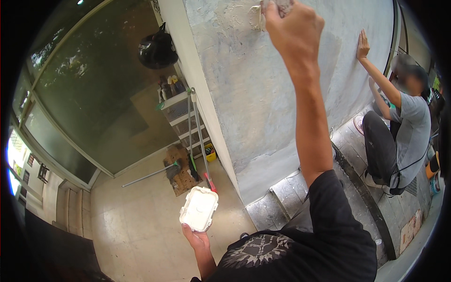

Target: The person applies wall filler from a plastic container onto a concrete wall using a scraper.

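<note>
My left hand (198, 240) holds a white rectangular plastic container lid (199, 209) by its near edge, fingers mostly hidden beneath. Clip tabs stick out along its sides, and its upper face looks smeared with white paste. High up at the wall, my right hand (300, 34) is closed around a putty-smeared scraper (283, 6), partly cut off by the picture's top edge. A pale flat edge beside the fingers meets the grey wall (253, 94). Rough cream putty (230, 21) covers the wall just left of that hand.
On the right another person (408, 127) crouches, one palm against the wall. A drawer unit (183, 115) with bottles stands left of the wall's corner, long-handled tools leaning there. A broom (174, 167) lies by cardboard (181, 181). A dark ledge (361, 192) crosses the tiles; a black helmet (157, 49) hangs above.
</note>
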Motion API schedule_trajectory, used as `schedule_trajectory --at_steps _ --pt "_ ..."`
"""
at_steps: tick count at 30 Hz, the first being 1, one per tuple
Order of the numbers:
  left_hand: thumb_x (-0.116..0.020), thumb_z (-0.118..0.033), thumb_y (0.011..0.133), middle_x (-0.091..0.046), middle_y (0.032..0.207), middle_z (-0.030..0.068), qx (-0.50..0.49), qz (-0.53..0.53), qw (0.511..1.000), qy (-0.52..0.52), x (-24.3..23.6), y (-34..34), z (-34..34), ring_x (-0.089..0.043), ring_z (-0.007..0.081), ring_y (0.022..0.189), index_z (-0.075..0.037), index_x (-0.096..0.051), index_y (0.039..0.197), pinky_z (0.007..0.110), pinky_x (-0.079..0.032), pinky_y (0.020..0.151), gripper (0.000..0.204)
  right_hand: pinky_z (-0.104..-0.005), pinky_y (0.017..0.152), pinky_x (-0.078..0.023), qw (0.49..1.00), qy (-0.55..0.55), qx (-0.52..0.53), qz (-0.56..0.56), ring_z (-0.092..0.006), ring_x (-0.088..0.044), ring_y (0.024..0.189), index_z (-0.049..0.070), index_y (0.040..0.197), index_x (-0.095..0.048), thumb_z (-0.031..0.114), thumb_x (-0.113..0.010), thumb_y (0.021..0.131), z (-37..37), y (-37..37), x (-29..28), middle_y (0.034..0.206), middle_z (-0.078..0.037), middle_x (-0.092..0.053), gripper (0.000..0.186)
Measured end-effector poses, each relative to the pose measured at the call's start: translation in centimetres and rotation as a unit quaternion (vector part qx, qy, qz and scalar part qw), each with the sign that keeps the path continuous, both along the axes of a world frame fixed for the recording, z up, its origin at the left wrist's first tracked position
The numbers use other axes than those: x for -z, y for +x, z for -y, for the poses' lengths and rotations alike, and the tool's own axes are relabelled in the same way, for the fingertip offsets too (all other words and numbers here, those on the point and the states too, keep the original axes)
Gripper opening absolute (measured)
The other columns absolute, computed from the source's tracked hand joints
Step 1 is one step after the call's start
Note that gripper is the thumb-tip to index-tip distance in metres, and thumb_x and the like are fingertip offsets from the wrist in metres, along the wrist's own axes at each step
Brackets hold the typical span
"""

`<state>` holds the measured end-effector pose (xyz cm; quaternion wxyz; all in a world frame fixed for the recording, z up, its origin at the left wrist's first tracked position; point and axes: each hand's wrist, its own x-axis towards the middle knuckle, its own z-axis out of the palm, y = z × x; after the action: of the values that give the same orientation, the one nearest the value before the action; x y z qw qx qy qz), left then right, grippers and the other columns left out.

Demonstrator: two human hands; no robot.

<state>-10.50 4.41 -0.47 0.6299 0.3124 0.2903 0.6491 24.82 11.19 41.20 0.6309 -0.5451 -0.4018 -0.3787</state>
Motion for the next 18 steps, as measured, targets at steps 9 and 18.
schedule_trajectory --at_steps 9,18 --pt "-0.045 -0.056 0.097 -0.050 0.141 0.0121 0.012 -0.028 0.999 -0.012 -1.2 0.3 0.8 -0.058 0.0302 0.119 -0.012 -0.034 0.147 0.043 -0.059 0.075 0.067 -0.0454 0.064 -0.057 0.999 0.035 0.018 0.020 -0.0408 -0.068 0.071 -0.006 0.079 -0.063 0.009 -0.060 0.083 -4.7 -3.0 1.1 0.083 -0.027 -0.065 0.016" --pt "-0.044 -0.055 0.098 -0.050 0.141 0.0130 -0.013 -0.042 0.999 -0.023 -2.6 1.2 1.0 -0.059 0.0307 0.117 -0.012 -0.034 0.146 0.043 -0.060 0.073 0.066 -0.0422 0.057 -0.055 0.996 0.065 -0.046 0.027 -0.0397 -0.067 0.067 -0.005 0.073 -0.061 0.007 -0.062 0.083 -3.9 -3.9 0.6 0.075 -0.026 -0.063 0.016"
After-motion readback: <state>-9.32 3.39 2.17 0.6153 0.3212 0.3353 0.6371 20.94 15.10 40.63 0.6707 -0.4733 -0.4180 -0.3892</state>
